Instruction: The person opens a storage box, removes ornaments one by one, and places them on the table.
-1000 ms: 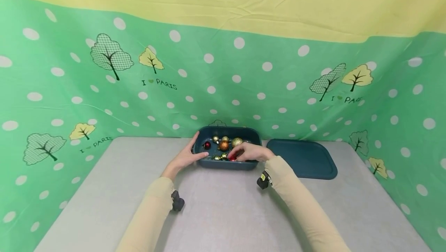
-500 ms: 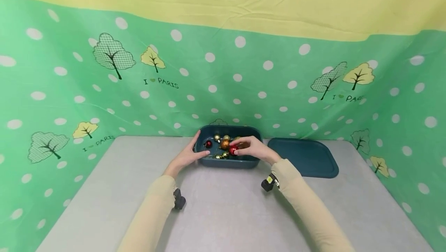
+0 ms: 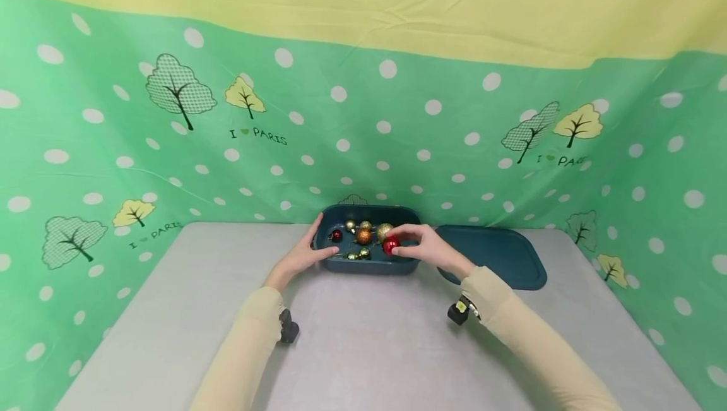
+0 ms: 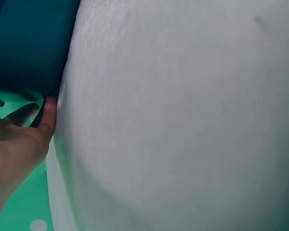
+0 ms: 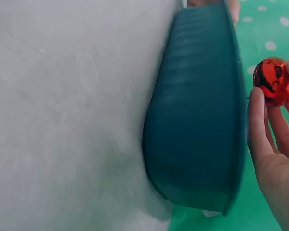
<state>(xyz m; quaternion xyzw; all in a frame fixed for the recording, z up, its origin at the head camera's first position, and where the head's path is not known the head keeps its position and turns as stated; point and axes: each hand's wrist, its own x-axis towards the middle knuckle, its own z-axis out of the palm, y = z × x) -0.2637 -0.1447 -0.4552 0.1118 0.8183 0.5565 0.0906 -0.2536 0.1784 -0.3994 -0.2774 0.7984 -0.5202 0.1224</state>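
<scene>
A shiny red Christmas bauble (image 3: 390,245) is pinched between the thumb and fingers of my right hand (image 3: 428,248), over the right part of a dark blue plastic box (image 3: 372,267). In the right wrist view the red bauble (image 5: 274,81) shows above the box's rim (image 5: 241,110). My left hand (image 3: 298,258) rests with spread, fairly straight fingers along the box's left end, its thumb over the front rim. Inside the box lie a small dark red bauble (image 3: 336,235), an orange glitter bauble (image 3: 363,236), a larger gold glitter bauble (image 3: 384,232) and several small gold ones (image 3: 364,252).
A flat dark blue lid (image 3: 494,256) lies on the grey table (image 3: 363,335) to the right of the box, partly behind my right hand. Close behind the box hangs a green dotted cloth (image 3: 346,146), which also lines both sides.
My right hand has lifted the red bauble up from the front of the box and drawn it slightly right. The left hand has stayed at the box's left end.
</scene>
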